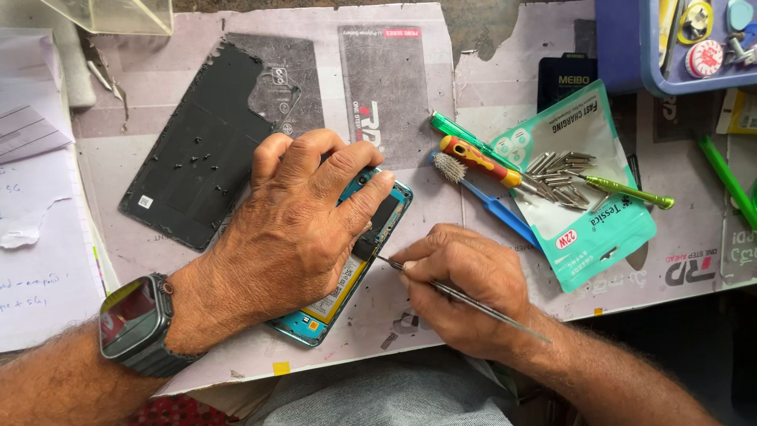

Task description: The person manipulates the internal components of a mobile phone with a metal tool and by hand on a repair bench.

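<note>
Opened phone point(371, 237), back removed, at mat centre. Black back cover point(197, 150) up-left of phone, dotted with small screws. Left hand point(292, 229), fingers spread, pressing down over phone. Right hand point(465, 288) just right of phone, pinching thin metal tool point(465, 297), tip touching phone's edge.

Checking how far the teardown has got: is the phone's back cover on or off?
Off. The phone lies opened under the left hand, its battery exposed; the black back cover lies separately beside it.
</note>
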